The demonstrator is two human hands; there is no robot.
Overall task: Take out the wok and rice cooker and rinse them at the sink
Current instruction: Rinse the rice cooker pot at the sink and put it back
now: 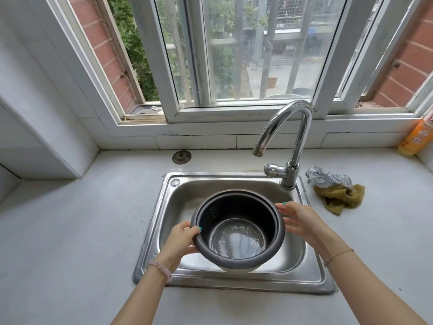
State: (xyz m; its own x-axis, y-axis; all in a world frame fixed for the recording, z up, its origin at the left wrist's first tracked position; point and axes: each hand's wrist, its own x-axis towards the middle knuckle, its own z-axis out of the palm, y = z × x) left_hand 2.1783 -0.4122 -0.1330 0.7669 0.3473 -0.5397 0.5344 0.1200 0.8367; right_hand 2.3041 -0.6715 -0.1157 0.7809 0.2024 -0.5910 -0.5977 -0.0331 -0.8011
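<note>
The dark grey rice cooker inner pot hangs over the steel sink, tilted slightly toward me, with a little water shining on its bottom. My left hand grips its left rim, thumb hooked over the edge and fingers under the wall. My right hand is at the pot's right side with straight fingers, fingertips at the rim. No wok is in view. The chrome tap curves above the sink's back right corner, and no water runs from it.
A grey mesh scourer on a mustard cloth lies right of the sink. An orange bottle stands at the far right by the sill. A round drain strainer lies behind the sink. White countertop spreads on both sides.
</note>
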